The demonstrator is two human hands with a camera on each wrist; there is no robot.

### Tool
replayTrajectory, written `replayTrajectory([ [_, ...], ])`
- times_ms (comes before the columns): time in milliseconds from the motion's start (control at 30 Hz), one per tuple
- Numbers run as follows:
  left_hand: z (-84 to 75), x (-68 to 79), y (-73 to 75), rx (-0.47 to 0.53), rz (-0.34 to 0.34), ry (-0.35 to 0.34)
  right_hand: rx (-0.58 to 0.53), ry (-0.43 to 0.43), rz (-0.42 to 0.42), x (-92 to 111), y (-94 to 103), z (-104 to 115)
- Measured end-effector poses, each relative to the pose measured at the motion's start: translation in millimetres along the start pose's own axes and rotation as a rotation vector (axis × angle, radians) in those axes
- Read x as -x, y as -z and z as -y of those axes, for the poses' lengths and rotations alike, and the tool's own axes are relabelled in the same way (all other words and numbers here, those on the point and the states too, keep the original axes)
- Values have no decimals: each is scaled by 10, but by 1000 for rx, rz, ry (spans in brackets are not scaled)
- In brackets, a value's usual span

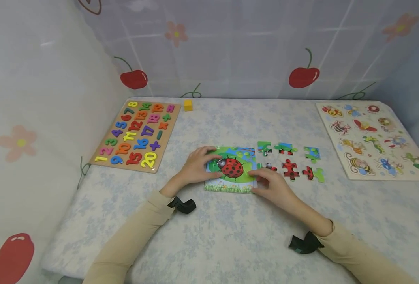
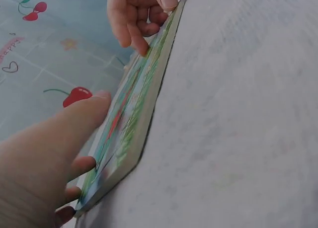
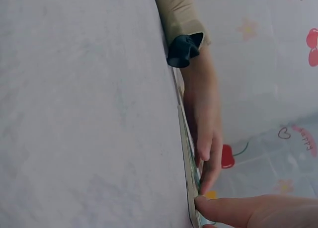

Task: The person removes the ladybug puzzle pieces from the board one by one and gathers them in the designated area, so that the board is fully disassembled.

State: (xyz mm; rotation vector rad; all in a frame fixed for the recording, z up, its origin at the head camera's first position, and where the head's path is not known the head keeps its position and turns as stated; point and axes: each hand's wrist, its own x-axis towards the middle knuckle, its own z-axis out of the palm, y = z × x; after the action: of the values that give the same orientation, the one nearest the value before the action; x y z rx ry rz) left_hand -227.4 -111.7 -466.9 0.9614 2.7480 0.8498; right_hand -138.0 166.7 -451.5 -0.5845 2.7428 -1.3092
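Note:
A square ladybug puzzle board (image 1: 227, 189) lies on the table between both hands, green and blue with a red ladybug in its middle. My left hand (image 1: 195, 167) holds its left side, thumb over the picture and fingers along the edge. At the right side my right hand (image 1: 275, 188) grips the board, index finger on the picture and thumb by the near corner. The left wrist view shows the board's thick pale edge (image 2: 131, 158) low over the cloth. Loose jigsaw pieces (image 1: 290, 169) with ladybug parts lie just right of the board, some partly behind the right hand.
A wooden number board (image 1: 147, 136) with coloured digits lies at the back left, beside a small yellow block (image 1: 188, 105). An insect peg board (image 1: 376, 140) is at the right. Patterned curtains (image 1: 223, 51) enclose the table (image 1: 230, 232).

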Motion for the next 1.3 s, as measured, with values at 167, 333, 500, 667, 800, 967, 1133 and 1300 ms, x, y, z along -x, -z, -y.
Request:
replayTrajectory([
  [167,-57,5,-43,-66,-1,22,-1,12,-10,-4,-9,-22],
  [333,-76,1,-29,-43,-3,17,-27,36,-17,-23,-7,-36],
  [500,-78,-13,-18,-38,-3,15,-40,66,-29,-25,0,-30],
  [667,-83,-20,-15,-37,-6,13,-42,90,-56,-20,-1,-15],
  [800,-91,-16,-17,-37,-3,14,-101,107,-99,-11,-15,-22],
  [967,-96,-9,-30,-34,3,19,-225,40,-132,-2,-9,-50],
  [1133,-82,-6,-49,-31,5,20,-343,-69,-126,23,105,-53],
  [1300,-67,13,-38,-29,-2,18,-385,-152,-143,176,338,-67],
])
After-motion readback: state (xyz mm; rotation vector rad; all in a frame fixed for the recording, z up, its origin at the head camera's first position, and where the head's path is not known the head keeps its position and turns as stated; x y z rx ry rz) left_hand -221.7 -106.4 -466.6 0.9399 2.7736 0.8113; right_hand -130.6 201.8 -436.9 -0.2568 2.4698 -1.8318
